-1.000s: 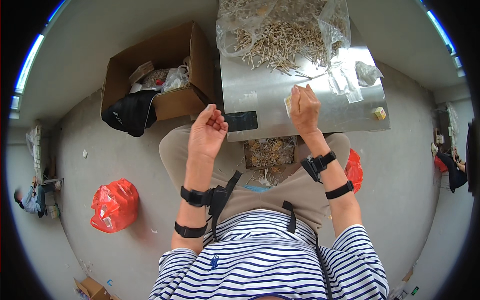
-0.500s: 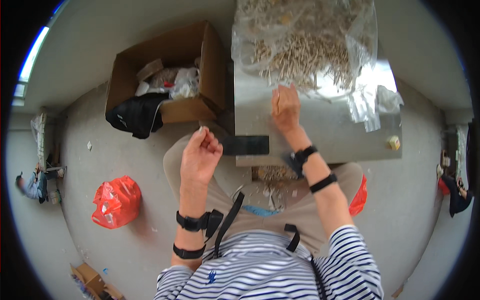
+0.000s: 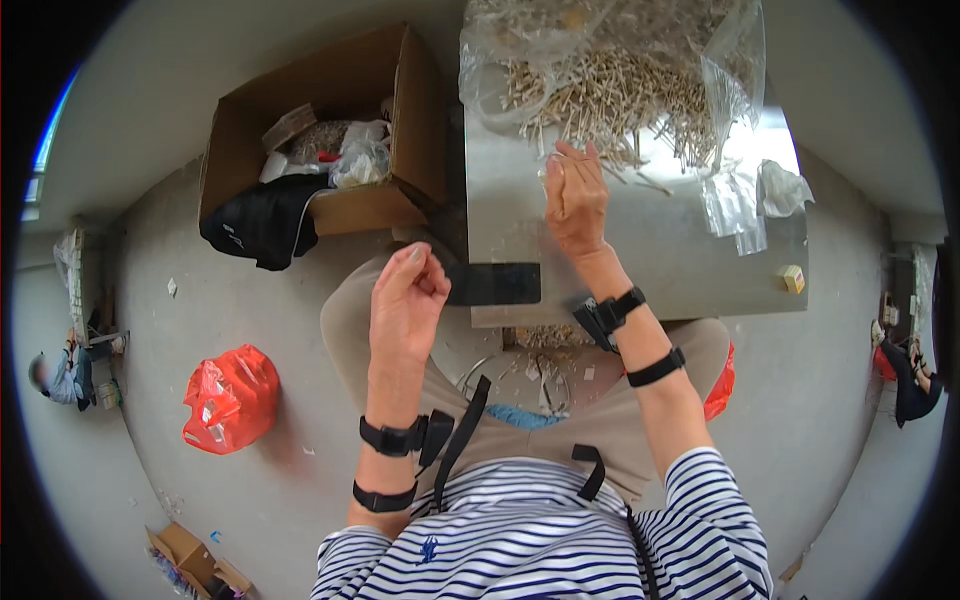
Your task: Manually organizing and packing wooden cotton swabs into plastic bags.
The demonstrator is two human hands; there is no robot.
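My left hand (image 3: 408,300) is held above my left thigh, fingers curled in and thumb pressed against them; anything inside is hidden. Just right of it, a flat black rectangular thing (image 3: 500,284) like a phone lies at the near left edge of the metal table (image 3: 640,265). My right hand (image 3: 577,205) hovers over the table with its fingers bent together, and a small pale bit shows by the thumb side. Beyond its fingertips spreads a heap of short tan sticks (image 3: 610,100), spilling from a big clear plastic bag (image 3: 735,60).
Small clear bags (image 3: 735,212) and a little yellowish box (image 3: 793,279) lie on the table's right side. To the left stands an open cardboard box (image 3: 415,130) with black cloth (image 3: 262,225) over its edge. A red plastic bag (image 3: 231,398) rests on the floor. Other people sit far left and right.
My right hand's fingers have loosened slightly near the stick heap. My left hand stays curled in nearly the same place. The whole view has shifted a little.
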